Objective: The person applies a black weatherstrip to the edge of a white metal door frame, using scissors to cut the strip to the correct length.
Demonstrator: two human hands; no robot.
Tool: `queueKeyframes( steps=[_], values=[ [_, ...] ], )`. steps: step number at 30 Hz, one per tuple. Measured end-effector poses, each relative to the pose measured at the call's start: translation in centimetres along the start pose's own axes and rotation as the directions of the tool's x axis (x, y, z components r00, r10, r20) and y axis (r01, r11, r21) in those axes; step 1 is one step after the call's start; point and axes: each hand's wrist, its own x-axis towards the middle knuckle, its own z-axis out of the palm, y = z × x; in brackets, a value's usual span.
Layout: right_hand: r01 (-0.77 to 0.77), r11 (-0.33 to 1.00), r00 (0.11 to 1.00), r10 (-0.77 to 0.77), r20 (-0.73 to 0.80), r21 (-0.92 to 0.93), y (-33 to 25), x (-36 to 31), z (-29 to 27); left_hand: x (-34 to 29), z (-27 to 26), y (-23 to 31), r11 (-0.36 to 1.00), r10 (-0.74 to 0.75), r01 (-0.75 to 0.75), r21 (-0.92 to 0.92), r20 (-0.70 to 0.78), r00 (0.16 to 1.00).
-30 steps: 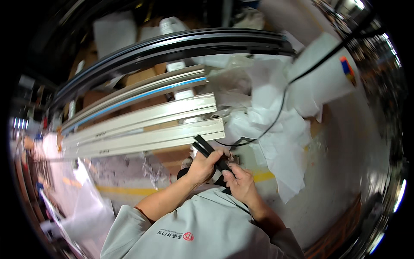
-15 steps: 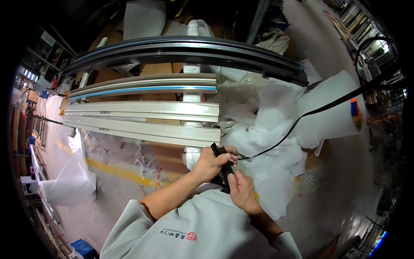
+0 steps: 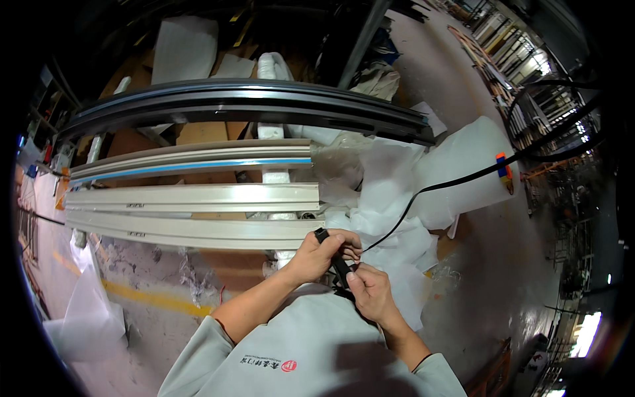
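Forked tips of slim black strip-like piece point(image 3: 340, 266) now together, splayed a second ago | left hand point(image 3: 312, 259) and right hand point(image 3: 372, 289) both grasp it | it slants near long cream grooved profile's point(image 3: 198, 231) right end

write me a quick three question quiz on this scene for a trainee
1. Multiple choice: what colour is the narrow piece held by both the left hand and the right hand?
a) white
b) black
c) orange

2. True or false: the white roll lies to the left of the pale profiles.

3. Short answer: which lies farther from the person, the dark profile or the pale profiles?

Key:
1. b
2. False; the white roll is to their right.
3. The dark profile.
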Motion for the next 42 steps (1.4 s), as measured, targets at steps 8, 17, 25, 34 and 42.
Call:
queueKeyframes(
  steps=[8, 17, 25, 34, 42],
  values=[
    [-0.413, 0.699, 0.899, 0.212, 0.383, 0.583, -1.7, 1.2, 3.6, -1.7, -1.2, 2.5, 0.936, -0.06, 0.001, 0.353, 0.154, 0.986],
    [0.155, 0.985, 0.96, -0.132, 0.247, -0.078, -3.4, 3.8, -1.0, -3.8, -2.5, 4.9, 0.837, 0.008, 0.047, 0.546, -0.098, 0.995],
    [-0.444, 0.585, 0.726, -0.209, 0.655, 0.679, 0.3, 4.8, -4.2, -2.2, 0.2, 1.4, 0.993, 0.066, -0.069, -0.095, -0.033, 0.997],
    [-0.127, 0.974, 0.73, -0.038, 0.683, 0.189, 9.0, 6.6, -8.3, 0.9, -0.8, -4.2, 0.79, -0.154, 0.324, 0.52, -0.343, 0.926],
    [-0.514, 0.596, 0.645, -0.205, 0.736, 0.616, 10.3, 7.2, -5.8, 0.9, -2.0, -5.7, 0.983, 0.002, -0.025, -0.182, -0.127, 0.992]
  ],
)
